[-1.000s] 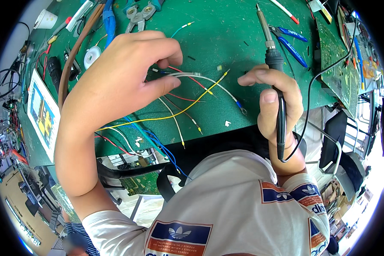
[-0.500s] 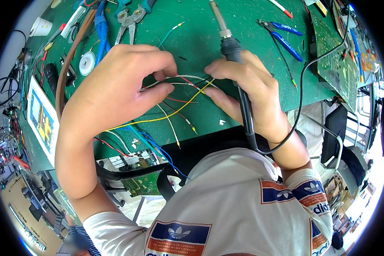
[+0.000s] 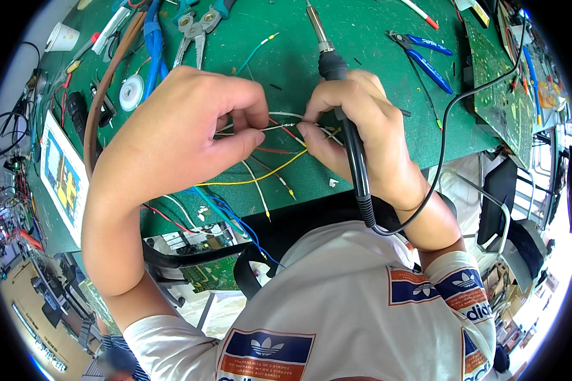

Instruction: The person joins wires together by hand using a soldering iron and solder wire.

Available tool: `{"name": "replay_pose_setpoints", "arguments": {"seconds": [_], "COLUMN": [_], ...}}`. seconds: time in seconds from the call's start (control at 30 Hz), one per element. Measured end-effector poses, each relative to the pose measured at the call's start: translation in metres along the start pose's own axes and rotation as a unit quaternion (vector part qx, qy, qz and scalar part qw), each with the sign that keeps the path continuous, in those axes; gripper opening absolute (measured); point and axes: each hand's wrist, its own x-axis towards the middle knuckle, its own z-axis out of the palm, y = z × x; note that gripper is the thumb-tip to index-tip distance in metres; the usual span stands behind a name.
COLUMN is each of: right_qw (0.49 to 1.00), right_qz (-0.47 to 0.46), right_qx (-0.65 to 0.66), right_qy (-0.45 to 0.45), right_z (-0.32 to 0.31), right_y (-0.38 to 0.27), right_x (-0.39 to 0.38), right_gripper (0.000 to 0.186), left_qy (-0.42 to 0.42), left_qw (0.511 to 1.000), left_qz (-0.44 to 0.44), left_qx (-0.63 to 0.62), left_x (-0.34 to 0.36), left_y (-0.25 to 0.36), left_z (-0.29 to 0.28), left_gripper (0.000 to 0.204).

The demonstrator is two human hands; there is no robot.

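My right hand (image 3: 362,120) has moved inward, curled round the black-handled metal soldering iron (image 3: 356,162), fingertips nearly closed at the thin white wire (image 3: 277,127) spanning from my pinching left hand (image 3: 203,108), so both apparently steady it.

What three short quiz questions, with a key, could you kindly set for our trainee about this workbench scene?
1. Which hand carries the soldering iron?
2. True or false: the iron's tip points away from the yellow wire.
3. Which tool lies on the green worktop, beyond the left hand?
A. Hammer
B. Teal-handled pliers
C. Hand saw

Key:
1. The right hand.
2. True.
3. B.
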Motion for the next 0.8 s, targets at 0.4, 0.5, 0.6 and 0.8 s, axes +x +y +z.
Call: {"name": "replay_pose_setpoints", "arguments": {"seconds": [0.4, 0.5, 0.6, 0.8], "right_qw": [0.999, 0.999, 0.995, 0.974], "right_qz": [0.036, 0.034, 0.037, 0.032], "right_qx": [0.007, 0.008, 0.033, 0.165], "right_qy": [0.027, 0.038, 0.089, 0.153], "right_z": [0.005, 0.003, -0.004, -0.024], "right_y": [-0.001, 0.001, 0.008, 0.009], "right_x": [0.003, 0.002, -0.003, -0.023], "right_gripper": [0.039, 0.036, 0.028, 0.057], "left_qy": [0.014, 0.037, 0.050, 0.049], "left_qw": [1.000, 0.998, 0.997, 0.996], "left_qz": [-0.009, 0.000, 0.014, 0.014], "left_qx": [0.016, 0.050, 0.058, 0.066], "left_x": [0.001, 0.003, 0.005, 0.003], "left_y": [0.002, -0.003, -0.007, -0.004], "left_z": [0.000, 0.000, 0.001, -0.002], "left_gripper": [0.013, 0.015, 0.016, 0.019]}}
